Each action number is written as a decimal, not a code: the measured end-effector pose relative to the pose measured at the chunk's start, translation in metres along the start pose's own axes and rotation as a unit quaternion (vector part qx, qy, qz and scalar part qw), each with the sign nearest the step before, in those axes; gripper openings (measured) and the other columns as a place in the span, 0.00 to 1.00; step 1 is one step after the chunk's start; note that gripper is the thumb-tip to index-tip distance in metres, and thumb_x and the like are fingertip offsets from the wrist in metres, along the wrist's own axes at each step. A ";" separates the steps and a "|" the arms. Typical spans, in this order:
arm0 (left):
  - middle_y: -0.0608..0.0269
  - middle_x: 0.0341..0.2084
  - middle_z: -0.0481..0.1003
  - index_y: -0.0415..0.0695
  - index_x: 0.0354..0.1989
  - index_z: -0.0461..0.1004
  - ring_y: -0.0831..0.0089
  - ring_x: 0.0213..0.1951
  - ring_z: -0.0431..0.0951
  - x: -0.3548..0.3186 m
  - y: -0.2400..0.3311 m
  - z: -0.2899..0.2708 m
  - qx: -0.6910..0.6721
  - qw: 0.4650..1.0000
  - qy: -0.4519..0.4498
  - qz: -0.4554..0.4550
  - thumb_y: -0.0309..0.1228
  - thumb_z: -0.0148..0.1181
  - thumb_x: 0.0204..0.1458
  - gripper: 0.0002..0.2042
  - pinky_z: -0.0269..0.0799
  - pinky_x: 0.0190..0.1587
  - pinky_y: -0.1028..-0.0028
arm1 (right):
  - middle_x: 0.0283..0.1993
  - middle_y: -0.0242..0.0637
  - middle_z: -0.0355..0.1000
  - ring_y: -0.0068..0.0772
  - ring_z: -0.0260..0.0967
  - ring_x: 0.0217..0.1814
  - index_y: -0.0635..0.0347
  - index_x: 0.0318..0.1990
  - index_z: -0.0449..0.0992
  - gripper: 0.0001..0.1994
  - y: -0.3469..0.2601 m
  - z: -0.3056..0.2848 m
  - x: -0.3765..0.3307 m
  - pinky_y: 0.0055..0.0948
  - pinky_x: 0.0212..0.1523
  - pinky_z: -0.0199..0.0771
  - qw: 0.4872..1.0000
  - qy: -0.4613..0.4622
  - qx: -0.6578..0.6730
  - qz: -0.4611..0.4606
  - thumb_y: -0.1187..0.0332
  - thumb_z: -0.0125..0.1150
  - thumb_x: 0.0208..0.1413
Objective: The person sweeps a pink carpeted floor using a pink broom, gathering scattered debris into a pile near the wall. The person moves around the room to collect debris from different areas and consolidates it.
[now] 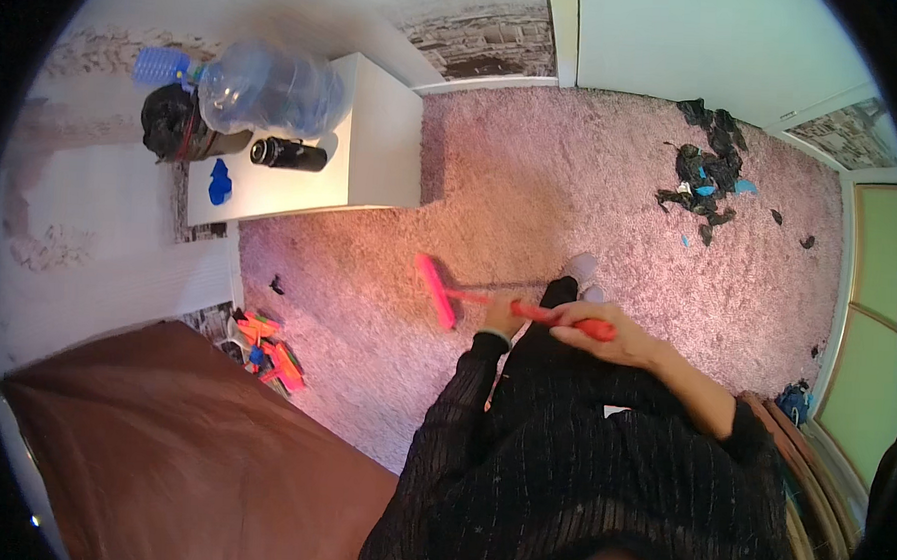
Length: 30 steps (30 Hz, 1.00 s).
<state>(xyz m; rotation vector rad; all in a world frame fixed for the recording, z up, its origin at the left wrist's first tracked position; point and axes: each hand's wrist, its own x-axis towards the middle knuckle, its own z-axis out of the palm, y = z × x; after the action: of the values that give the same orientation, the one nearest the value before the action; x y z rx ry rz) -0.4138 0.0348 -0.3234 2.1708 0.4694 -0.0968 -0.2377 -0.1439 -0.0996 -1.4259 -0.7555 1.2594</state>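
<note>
Over pinkish carpet (512, 193), pink-red broom (535, 313) in L hand (503, 316) & R hand (604, 333)

Shaggy pinkish carpet (513, 173), white cabinet (382, 142), pale patterned wall (97, 200), brown-covered furniture (196, 449), green panels (873, 374)

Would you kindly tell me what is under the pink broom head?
Pinkish carpet shows around the broom head, but the patch directly beneath it is covered, so any debris there cannot be seen.
</note>
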 end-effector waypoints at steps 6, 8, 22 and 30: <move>0.51 0.23 0.71 0.41 0.20 0.70 0.51 0.31 0.72 0.083 0.162 0.015 -0.082 0.995 0.014 0.055 0.35 0.56 0.45 0.10 0.66 0.35 0.58 | 0.42 0.43 0.74 0.33 0.73 0.36 0.63 0.31 0.76 0.09 -0.091 -0.056 -0.077 0.32 0.36 0.73 0.986 0.131 -0.104 -0.018 0.65 0.60 0.52; 0.49 0.22 0.71 0.41 0.20 0.71 0.50 0.30 0.72 0.098 0.198 0.011 -0.068 0.996 -0.040 0.049 0.34 0.55 0.44 0.09 0.67 0.34 0.57 | 0.40 0.45 0.74 0.37 0.73 0.35 0.65 0.26 0.72 0.10 -0.120 -0.055 -0.091 0.32 0.35 0.72 0.966 0.146 -0.202 -0.062 0.67 0.62 0.49; 0.45 0.21 0.71 0.41 0.21 0.71 0.48 0.30 0.72 -0.038 0.028 -0.059 0.106 0.988 -0.094 0.052 0.37 0.57 0.45 0.11 0.67 0.34 0.55 | 0.40 0.39 0.72 0.33 0.71 0.37 0.62 0.33 0.72 0.07 -0.038 0.048 -0.040 0.28 0.40 0.71 0.988 -0.008 -0.105 -0.116 0.70 0.63 0.49; 0.48 0.25 0.74 0.44 0.24 0.75 0.48 0.34 0.74 -0.044 -0.060 -0.069 0.140 0.980 -0.138 0.042 0.40 0.61 0.41 0.11 0.68 0.38 0.56 | 0.43 0.40 0.73 0.32 0.71 0.42 0.63 0.36 0.72 0.08 -0.011 0.105 0.006 0.27 0.44 0.69 0.990 -0.005 -0.102 -0.093 0.71 0.63 0.50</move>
<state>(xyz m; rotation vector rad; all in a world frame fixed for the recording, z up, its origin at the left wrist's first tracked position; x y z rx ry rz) -0.4833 0.1087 -0.3166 2.4004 0.2134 -0.4347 -0.3343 -0.1059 -0.0814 -1.4744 -1.0235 1.0714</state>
